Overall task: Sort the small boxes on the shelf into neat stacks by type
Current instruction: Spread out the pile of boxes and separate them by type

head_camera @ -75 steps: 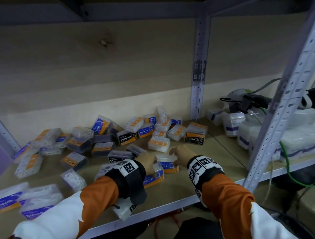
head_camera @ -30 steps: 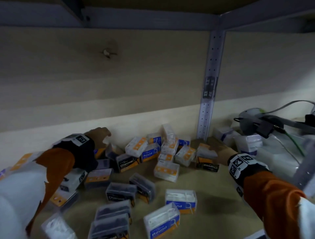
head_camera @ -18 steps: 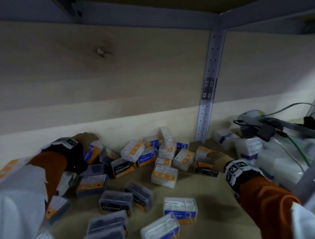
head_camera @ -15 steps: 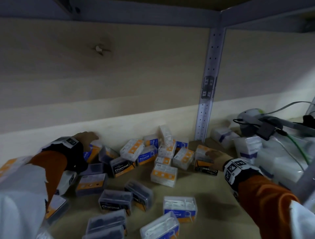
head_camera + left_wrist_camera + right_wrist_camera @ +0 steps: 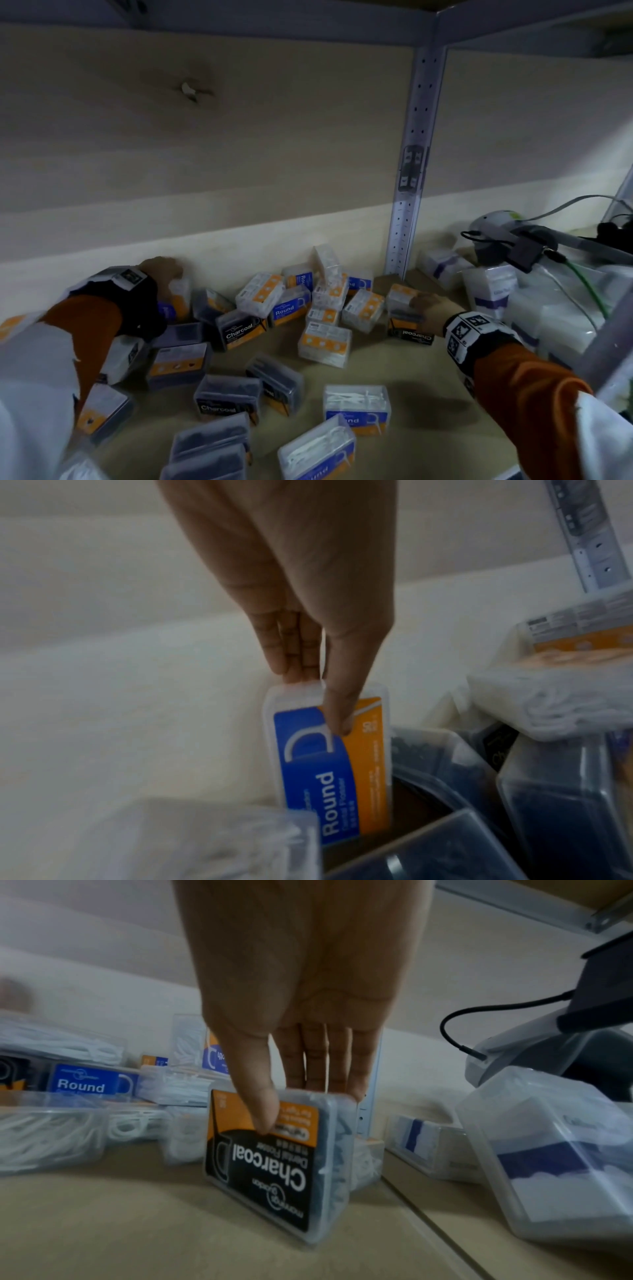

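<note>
Several small clear floss-pick boxes lie jumbled on the wooden shelf (image 5: 394, 377): dark Charcoal boxes (image 5: 239, 329), blue Round boxes (image 5: 356, 407) and orange-labelled ones (image 5: 325, 342). My left hand (image 5: 164, 274) is at the back left against the wall. It pinches an upright Round box (image 5: 335, 764), thumb on the label and fingers (image 5: 294, 669) behind. My right hand (image 5: 424, 305) is near the metal post. Its thumb (image 5: 263, 1121) presses the front of a tilted Charcoal box (image 5: 274, 1172) and its fingers curl over the top edge.
A perforated metal upright (image 5: 411, 171) divides the bays at the back right. Beyond it stand larger clear boxes (image 5: 489, 287), a white device (image 5: 496, 222) and cables with a green wire (image 5: 589, 284). The wooden back wall (image 5: 239, 154) rises right behind the pile.
Both hands left the front middle of the shelf and reached back, the left to the back-left wall, the right towards the post. Each has closed on a box.
</note>
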Available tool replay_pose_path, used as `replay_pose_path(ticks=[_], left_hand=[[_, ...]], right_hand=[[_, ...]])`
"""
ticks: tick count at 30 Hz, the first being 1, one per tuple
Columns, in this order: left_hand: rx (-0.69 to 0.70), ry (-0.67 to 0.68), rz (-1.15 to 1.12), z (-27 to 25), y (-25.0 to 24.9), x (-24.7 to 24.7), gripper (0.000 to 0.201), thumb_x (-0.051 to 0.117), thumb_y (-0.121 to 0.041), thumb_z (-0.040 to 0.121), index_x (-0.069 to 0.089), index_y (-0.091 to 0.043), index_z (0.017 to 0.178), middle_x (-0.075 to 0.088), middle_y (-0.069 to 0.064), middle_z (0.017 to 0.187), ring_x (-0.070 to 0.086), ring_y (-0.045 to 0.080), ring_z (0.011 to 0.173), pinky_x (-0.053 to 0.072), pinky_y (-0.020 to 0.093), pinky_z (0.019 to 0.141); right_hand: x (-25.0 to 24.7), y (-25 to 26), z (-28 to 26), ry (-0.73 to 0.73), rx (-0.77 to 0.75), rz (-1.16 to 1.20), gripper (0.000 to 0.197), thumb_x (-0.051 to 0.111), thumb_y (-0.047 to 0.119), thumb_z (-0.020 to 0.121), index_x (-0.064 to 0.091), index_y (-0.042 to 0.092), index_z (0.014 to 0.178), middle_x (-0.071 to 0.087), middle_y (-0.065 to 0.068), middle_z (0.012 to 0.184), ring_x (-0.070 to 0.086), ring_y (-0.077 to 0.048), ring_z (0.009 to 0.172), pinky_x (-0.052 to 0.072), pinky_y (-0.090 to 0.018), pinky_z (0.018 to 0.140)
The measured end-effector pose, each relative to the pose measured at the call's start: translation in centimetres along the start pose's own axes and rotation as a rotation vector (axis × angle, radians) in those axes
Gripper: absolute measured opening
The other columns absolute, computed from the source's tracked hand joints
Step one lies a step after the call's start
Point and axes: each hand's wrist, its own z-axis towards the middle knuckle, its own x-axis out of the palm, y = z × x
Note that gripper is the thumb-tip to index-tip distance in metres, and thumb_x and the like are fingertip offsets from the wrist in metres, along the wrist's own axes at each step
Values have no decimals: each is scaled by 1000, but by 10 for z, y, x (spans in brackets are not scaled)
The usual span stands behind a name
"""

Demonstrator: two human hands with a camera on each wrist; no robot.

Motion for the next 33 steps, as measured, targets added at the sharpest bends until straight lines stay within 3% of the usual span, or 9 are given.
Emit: replay_pose_path(ticks=[7,10,13,18,19,23,26,28,33], left_hand=[[43,-92,155,-37,16,-38,60,57,-45,88,37,-15,136,43,4,140,43,17,128,37,21,97],[73,-100,236,-60,11,-62,51,61,-44,85,45,-14,123,52,5,128,52,20,115,42,24,87],[117,-118,199,-81,1,-79,46,66,-41,82,49,-12,114,57,7,116,50,20,92,37,26,72],[248,-149,46,-108,-38,-93,44,72,-32,77,50,-12,108,58,9,110,49,22,87,39,28,72],[282,-152,23,-112,-48,-94,42,73,-31,76,48,-13,104,58,10,109,49,23,87,40,29,73],[419,-149,-98,-123,-95,-88,39,75,-29,74,46,-15,96,59,12,108,50,22,86,41,32,73],[494,-135,-170,-127,-129,-79,38,75,-28,74,42,-17,91,60,12,106,48,21,82,37,27,68],[531,-116,-199,-127,-150,-72,38,75,-28,74,43,-18,93,60,13,108,52,25,88,38,27,70],[592,-32,-225,-119,-192,-57,51,72,-30,77,48,-13,119,58,10,119,56,27,103,42,29,80]], right_hand=[[-5,-7,-17,-21,5,38,45,48,23,94,41,9,136,45,-9,141,47,-22,128,39,-30,107],[-8,-7,-28,-40,13,30,42,52,25,90,48,9,129,53,-9,131,54,-23,118,45,-27,95],[-11,-7,-39,-62,11,22,37,58,26,86,55,10,120,60,-8,121,60,-23,110,48,-27,85],[-14,-8,-60,-112,-43,48,25,58,24,85,58,13,107,61,-9,109,61,-25,108,38,-25,71],[-14,-8,-65,-126,-49,52,24,58,24,85,57,14,106,60,-9,107,60,-26,108,38,-25,71],[-11,-10,-84,-156,-51,88,50,59,28,87,47,12,133,55,-9,130,56,-25,117,45,-27,88],[-8,-15,-94,-160,-73,80,50,58,27,87,47,11,133,54,-9,132,55,-24,117,45,-27,90],[-7,-18,-100,-153,-71,85,52,58,27,86,46,12,134,54,-8,133,55,-24,117,45,-27,91],[-2,-26,-113,-138,-48,92,54,60,28,86,46,14,136,56,-7,130,57,-23,114,47,-26,87]])
